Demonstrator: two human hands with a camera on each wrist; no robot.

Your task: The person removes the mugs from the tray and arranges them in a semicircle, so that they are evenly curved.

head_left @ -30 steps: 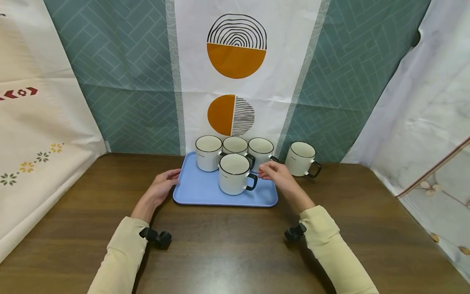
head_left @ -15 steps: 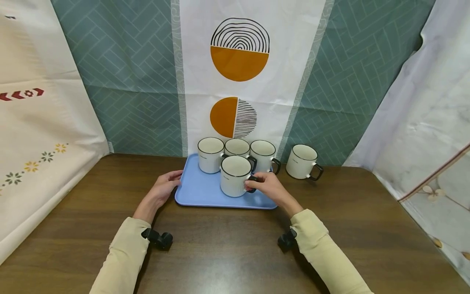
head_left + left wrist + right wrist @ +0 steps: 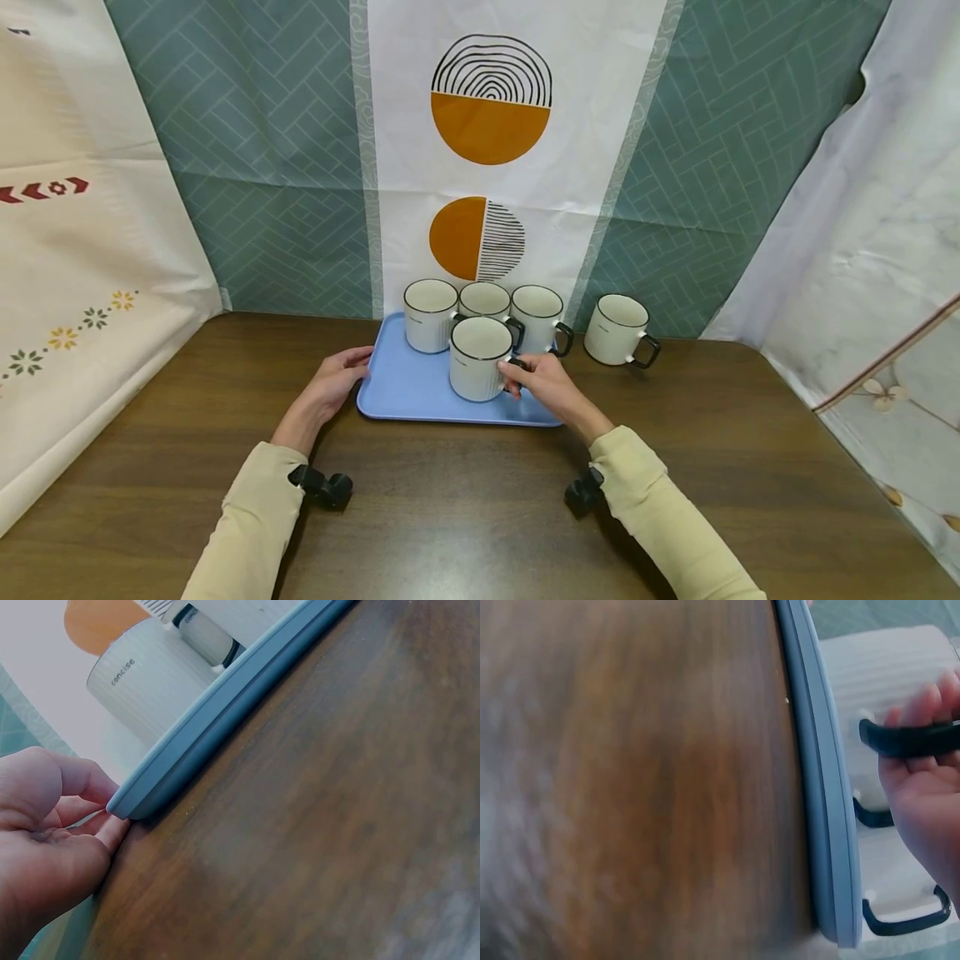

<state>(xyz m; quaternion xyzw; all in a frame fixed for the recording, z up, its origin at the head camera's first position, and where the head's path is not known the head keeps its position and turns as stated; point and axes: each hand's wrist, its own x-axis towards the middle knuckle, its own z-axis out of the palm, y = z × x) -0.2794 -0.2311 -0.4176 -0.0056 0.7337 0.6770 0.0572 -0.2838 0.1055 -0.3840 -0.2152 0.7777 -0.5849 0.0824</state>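
A blue tray (image 3: 408, 392) lies on the table, bearing several cream mugs with dark rims and black handles. My left hand (image 3: 339, 385) is at the tray's left edge; in the left wrist view its fingertips pinch the tray corner from above and below. My right hand (image 3: 551, 385) grips the black handle (image 3: 907, 740) of the front mug (image 3: 477, 371), which stands upright on the tray. Behind it in a row are a left mug (image 3: 431, 321), a middle mug (image 3: 483, 298) partly hidden by the front one, and a right mug (image 3: 534, 312).
Another mug (image 3: 615, 331) of the same kind stands on the wooden table (image 3: 450, 500) to the right of the tray. A fabric backdrop (image 3: 285, 167) hangs right behind the tray, and a pale cloth (image 3: 105, 333) borders the left side.
My right hand has moved left and forward from beside the front mug and taken hold of its handle. My left hand has stayed at the tray's edge.
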